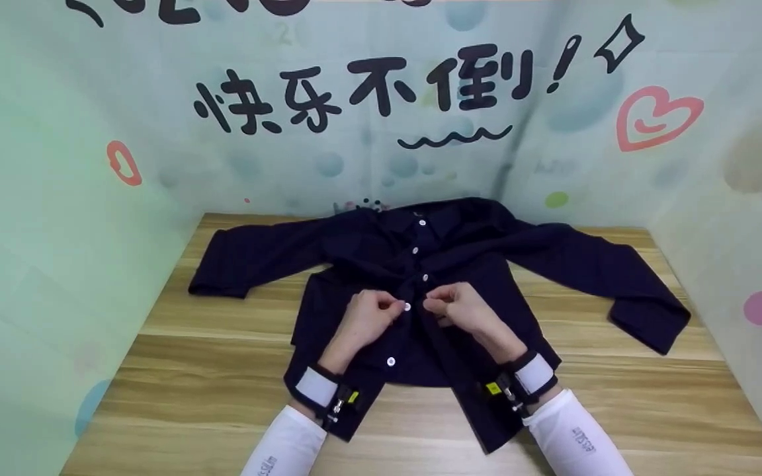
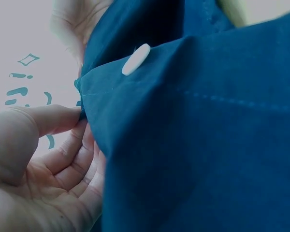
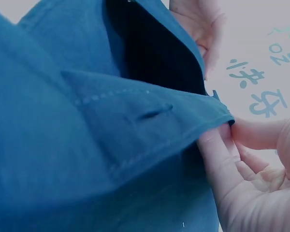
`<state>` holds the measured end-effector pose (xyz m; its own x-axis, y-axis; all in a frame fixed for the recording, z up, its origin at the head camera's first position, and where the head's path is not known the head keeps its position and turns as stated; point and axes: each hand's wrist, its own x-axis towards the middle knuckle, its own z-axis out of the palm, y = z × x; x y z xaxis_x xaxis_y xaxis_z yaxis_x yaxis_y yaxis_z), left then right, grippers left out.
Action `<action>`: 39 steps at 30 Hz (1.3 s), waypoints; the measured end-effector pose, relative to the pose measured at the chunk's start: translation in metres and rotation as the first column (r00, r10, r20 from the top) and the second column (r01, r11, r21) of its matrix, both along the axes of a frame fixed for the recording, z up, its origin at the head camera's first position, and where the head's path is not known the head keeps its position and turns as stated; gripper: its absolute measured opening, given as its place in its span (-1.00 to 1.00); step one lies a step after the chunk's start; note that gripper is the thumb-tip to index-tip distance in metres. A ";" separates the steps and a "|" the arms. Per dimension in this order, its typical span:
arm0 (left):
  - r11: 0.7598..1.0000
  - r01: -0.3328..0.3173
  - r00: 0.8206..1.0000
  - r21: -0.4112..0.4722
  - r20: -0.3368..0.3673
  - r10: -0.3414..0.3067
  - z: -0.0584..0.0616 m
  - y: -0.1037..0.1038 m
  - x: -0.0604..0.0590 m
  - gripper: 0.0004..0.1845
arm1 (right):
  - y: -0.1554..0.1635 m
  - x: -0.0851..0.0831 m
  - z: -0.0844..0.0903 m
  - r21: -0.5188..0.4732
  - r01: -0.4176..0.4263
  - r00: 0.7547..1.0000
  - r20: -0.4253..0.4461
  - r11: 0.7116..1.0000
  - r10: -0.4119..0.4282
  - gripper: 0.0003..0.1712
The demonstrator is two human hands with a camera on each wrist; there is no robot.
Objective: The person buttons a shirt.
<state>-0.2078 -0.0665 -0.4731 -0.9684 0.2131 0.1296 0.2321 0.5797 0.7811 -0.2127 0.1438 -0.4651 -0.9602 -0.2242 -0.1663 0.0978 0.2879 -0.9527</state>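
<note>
Shirt: we see a dark navy button-up shirt (image 1: 421, 277) lying front-up on the wooden table (image 1: 176, 370), collar toward the back wall, both sleeves spread out to the sides.
Left hand: our left hand (image 1: 368, 317) rests on the shirt's middle, fingers curled, pinching the button-side edge of the placket just beside a white button (image 1: 407, 306); the left wrist view shows thumb and fingers (image 2: 63, 118) closed on that fabric edge, with the button (image 2: 135, 59) standing on the raised fold.
Right hand: our right hand (image 1: 457, 307) pinches the opposite placket edge, close to the left hand but not touching it; in the right wrist view the fingertips (image 3: 222, 140) grip the hem just beside an unfilled buttonhole (image 3: 154, 114).
Upper buttons: three white buttons above the hands look fastened.
Lower button: another white button (image 1: 391, 361) sits below the left hand, and the shirt fronts part toward the hem.
Edges: the hem lies near the table's front edge; the right cuff (image 1: 652, 330) reaches close to the side wall, and the left cuff (image 1: 212, 287) stops short of the other wall.
Open room: bare wood shows on both sides of the shirt below the sleeves.
</note>
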 end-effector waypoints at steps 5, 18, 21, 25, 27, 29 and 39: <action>1.000 -0.022 1.000 -0.003 -0.003 0.022 0.001 0.002 0.001 -0.82 | -0.007 0.003 0.000 -0.021 0.032 0.999 0.007 0.999 -0.032 -0.82; 0.999 -0.027 0.999 0.033 -0.018 0.028 -0.001 0.006 0.003 -0.82 | -0.023 0.006 -0.008 -0.022 0.119 0.990 -0.078 0.993 -0.121 -0.79; 0.999 -0.029 0.998 0.018 -0.049 0.030 -0.002 0.007 0.003 -0.82 | -0.025 0.007 -0.009 -0.031 0.133 0.988 -0.079 0.991 -0.135 -0.79; 0.999 -0.043 0.996 -0.004 -0.082 0.043 -0.002 0.009 0.004 -0.82 | -0.026 0.008 -0.009 -0.022 0.147 0.983 -0.106 0.989 -0.149 -0.81; 0.999 -0.053 0.995 -0.012 -0.087 0.052 -0.003 0.009 0.004 -0.82 | -0.026 0.008 -0.009 -0.012 0.155 0.980 -0.123 0.988 -0.155 -0.82; 0.998 -0.063 0.995 -0.017 -0.082 0.061 -0.003 0.009 0.004 -0.83 | -0.027 0.008 -0.010 0.006 0.159 0.977 -0.145 0.987 -0.156 -0.84; 0.997 -0.072 0.994 -0.034 -0.089 0.069 -0.005 0.010 0.004 -0.84 | -0.028 0.007 -0.011 0.023 0.165 0.966 -0.206 0.986 -0.157 -0.84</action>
